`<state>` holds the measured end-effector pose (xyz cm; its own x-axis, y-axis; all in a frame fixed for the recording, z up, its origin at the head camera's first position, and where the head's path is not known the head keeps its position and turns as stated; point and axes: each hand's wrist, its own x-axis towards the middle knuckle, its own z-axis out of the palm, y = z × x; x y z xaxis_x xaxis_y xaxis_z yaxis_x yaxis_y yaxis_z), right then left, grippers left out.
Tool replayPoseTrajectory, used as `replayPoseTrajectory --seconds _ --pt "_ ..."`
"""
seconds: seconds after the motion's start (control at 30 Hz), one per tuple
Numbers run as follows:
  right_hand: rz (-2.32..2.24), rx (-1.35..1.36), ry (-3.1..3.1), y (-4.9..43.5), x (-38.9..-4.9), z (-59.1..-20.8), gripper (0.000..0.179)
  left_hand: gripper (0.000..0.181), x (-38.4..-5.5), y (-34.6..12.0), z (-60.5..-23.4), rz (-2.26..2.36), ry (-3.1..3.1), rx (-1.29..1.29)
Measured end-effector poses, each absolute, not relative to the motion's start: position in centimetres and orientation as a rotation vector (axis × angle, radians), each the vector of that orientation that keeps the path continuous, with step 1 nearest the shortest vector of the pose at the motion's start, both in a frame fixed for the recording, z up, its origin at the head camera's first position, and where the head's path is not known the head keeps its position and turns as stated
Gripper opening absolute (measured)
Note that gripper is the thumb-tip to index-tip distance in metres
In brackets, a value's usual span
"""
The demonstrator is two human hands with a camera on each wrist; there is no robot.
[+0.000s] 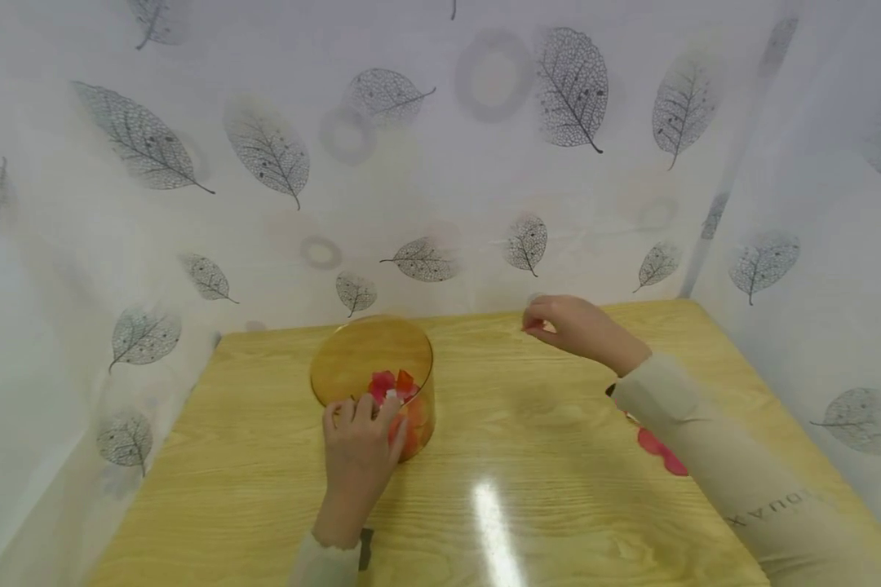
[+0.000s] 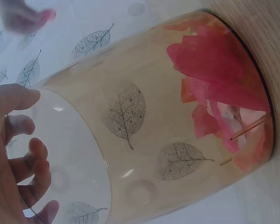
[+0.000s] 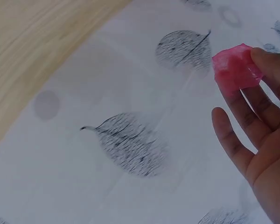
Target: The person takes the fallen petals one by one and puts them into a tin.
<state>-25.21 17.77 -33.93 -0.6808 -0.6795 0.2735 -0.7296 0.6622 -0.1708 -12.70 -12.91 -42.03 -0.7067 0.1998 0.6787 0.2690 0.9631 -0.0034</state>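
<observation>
While the right hand [image 1: 573, 322] hangs over the table's far part at the left hand's two o'clock, its thumb and fingertips pinch a pink petal [image 3: 236, 67] near its edge. The left hand [image 1: 360, 461] curls its fingers over the rim of the amber jar [image 1: 374, 346] at about six o'clock, the thumb along the outside. Beyond those fingers, more petals [image 2: 210, 65] lie heaped at the jar's base, with a thin stick [image 2: 248, 128] among them. Loose petals [image 1: 664, 454] lie on the table [image 1: 543, 465] at the right hand's five o'clock, partly hidden by the sleeve [image 1: 734, 469]. Leaf-printed sheeting [image 1: 440, 196] rises behind, at twelve o'clock.

The pinched petal looks thin and light, so a slackened thumb or a puff of air could send it fluttering away; too hard a squeeze could crease it. The jar seems light too: a heavy pull on its near rim could tip it toward six o'clock and spill the heap. A low, sweeping forearm could drag the loose petals along.
</observation>
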Motion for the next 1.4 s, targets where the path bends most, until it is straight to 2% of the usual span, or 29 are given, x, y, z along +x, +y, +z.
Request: replayPoseTrajectory --seconds 0.37,0.63,1.0,1.2,1.4 --pt "0.411 1.524 -2.487 5.0 -26.1 -31.9 0.004 0.035 -12.6 -13.0 -41.9 -0.121 -2.422 -0.317" --pt "0.301 1.578 -2.618 1.9 -26.4 -33.2 0.005 0.035 -12.7 -12.9 -42.1 -0.093 -2.399 -0.330" --pt "0.315 1.506 -2.588 4.3 -25.9 -32.9 0.006 0.037 -12.7 -13.0 -42.0 -0.099 -2.403 -0.325" --pt "0.393 1.417 -2.578 8.3 -26.2 -32.7 0.005 0.036 -12.6 -13.0 -42.0 -0.101 -2.403 -0.321" --pt "0.443 1.217 -2.736 13.9 -27.8 -34.0 0.004 0.035 -12.7 -13.0 -42.0 -0.100 -2.397 -0.330"
